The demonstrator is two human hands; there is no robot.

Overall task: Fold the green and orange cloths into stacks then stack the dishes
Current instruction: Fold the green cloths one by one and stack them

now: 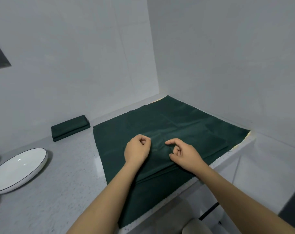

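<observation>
Both hands hover mid-cloth, left hand (137,147) curled and seemingly empty, right hand (182,152) half-open with a possible pinch, over the green cloth (177,125) spread into the counter's (59,174) far right corner.

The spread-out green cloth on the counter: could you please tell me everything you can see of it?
The spread green cloth is dark green, matte woven-looking fabric with zigzag-cut edges. It lies open and mostly flat in the counter corner, its near edge hanging over the front. Faint fold creases cross it. The left hand and right hand rest on its middle, fingers curled, seemingly pinching the fabric.
</observation>
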